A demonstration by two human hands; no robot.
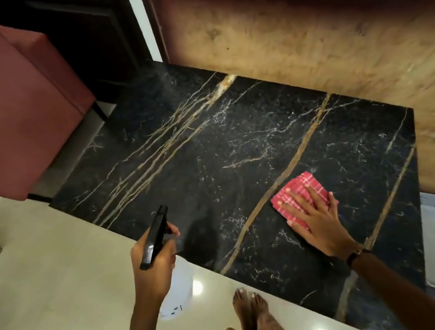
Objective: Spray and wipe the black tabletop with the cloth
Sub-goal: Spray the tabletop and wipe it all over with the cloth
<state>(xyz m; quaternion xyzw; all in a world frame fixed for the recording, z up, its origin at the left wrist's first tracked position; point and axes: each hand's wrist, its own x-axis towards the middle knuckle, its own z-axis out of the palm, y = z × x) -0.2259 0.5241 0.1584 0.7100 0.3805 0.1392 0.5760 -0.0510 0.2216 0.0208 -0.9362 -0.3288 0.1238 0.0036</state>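
The black marble tabletop (209, 152) with gold and white veins fills the middle of the head view. My left hand (154, 259) grips a spray bottle (176, 286) with a white body and a black trigger head, held at the table's near edge, nozzle aimed over the surface. A faint mist hangs over the table's far left part. My right hand (314, 219) lies flat, fingers spread, on a folded red checked cloth (299, 190) pressed to the tabletop at the right. A dark band sits on that wrist.
A pink upholstered chair (14, 106) stands close to the table's left end. A brown wall panel (306, 46) runs along the far side. Glossy cream floor tiles (49, 292) lie in front, with my bare feet (250, 310) near the table's edge.
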